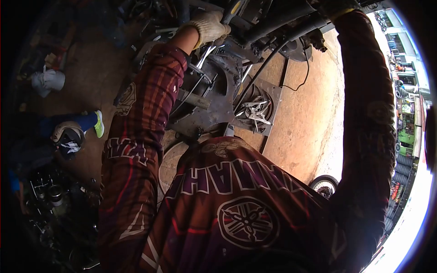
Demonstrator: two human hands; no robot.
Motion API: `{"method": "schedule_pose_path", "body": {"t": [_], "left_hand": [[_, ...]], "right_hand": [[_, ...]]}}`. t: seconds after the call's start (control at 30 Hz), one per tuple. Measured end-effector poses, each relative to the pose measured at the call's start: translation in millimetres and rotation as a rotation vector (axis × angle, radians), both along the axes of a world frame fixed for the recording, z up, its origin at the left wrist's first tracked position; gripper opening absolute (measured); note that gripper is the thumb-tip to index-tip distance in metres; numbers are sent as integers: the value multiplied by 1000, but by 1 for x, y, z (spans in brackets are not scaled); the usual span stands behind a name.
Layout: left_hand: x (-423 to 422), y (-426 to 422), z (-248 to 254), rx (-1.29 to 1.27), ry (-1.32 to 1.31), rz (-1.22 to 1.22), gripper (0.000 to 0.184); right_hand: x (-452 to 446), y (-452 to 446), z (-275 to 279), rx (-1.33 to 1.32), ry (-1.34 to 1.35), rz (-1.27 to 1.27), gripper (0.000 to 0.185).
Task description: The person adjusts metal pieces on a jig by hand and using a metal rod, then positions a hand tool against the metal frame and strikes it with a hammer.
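Note:
My left hand (210,28), in a cream knitted work glove, is at the top centre. Its fingers are curled down over something among dark metal parts, and what they hold is hidden. A black handle with a yellow mark (233,10) stands right beside the glove. Below it, metal rods (205,55) rise from a dark metal plate with round cut-outs (225,86). My right hand (337,6) is at the top right edge, dark and in shadow, near a thick black tube (280,20). Its fingers cannot be made out.
Several locking pliers (256,110) lie on a square metal plate with a ring (272,101). A thin cable (306,73) hangs at the right. On the left are another person's shoe (99,123), a grey cloth or cap (48,81) and dark machine parts (54,195). A spoked wheel (324,186) shows behind.

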State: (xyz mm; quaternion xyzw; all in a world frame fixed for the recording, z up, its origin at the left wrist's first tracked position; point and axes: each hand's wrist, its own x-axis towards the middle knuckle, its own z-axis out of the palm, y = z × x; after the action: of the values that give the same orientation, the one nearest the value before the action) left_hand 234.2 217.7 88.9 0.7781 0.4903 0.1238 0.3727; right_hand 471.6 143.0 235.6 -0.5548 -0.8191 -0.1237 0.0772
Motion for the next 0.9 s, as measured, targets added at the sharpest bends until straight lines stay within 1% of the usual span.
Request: {"method": "schedule_pose_path", "body": {"t": [0.07,0.13,0.2,0.27,0.3,0.37,0.47,0.5,0.53,0.6,0.63,0.7,0.73,0.77,0.8,0.9], "left_hand": [[0,10,-13,2,13,-17,33],[2,12,-21,-10,-90,-16,30],[2,17,-30,7,-42,-5,28],[0,27,-41,-140,-193,-17,27],[-2,28,-42,-144,-193,-18,27],[-3,32,-43,-29,-82,-44,27],[2,23,-35,-74,-141,-110,29],[3,10,-17,-97,-108,-84,31],[4,12,-19,-99,-111,-82,31],[8,17,-23,-31,-4,-109,32],[8,14,-25,-33,-5,-110,32],[7,10,-28,-78,-151,-36,23],[7,15,-34,-75,-152,-42,23],[8,22,-41,-81,-103,-70,28],[9,21,-33,-86,-54,-96,34],[9,11,-16,-78,-12,-86,33]], "right_hand": [[0,-1,0,3,-3,0,34],[-1,-3,-1,7,-4,1,34],[0,-2,1,13,-1,7,34],[0,-4,1,14,-6,8,34],[0,-5,1,15,-9,8,34],[1,-5,1,15,-8,7,34],[2,-6,2,21,-4,10,34],[2,-7,2,21,-6,11,35],[2,-8,1,18,-8,13,35],[2,-9,1,15,-11,14,35],[2,-9,1,18,-13,12,35],[2,-9,1,22,-14,12,35],[2,-8,2,22,-15,9,35],[3,-9,2,22,-15,8,35],[4,-9,3,22,-17,6,35],[3,-11,4,18,-20,10,35]]}}
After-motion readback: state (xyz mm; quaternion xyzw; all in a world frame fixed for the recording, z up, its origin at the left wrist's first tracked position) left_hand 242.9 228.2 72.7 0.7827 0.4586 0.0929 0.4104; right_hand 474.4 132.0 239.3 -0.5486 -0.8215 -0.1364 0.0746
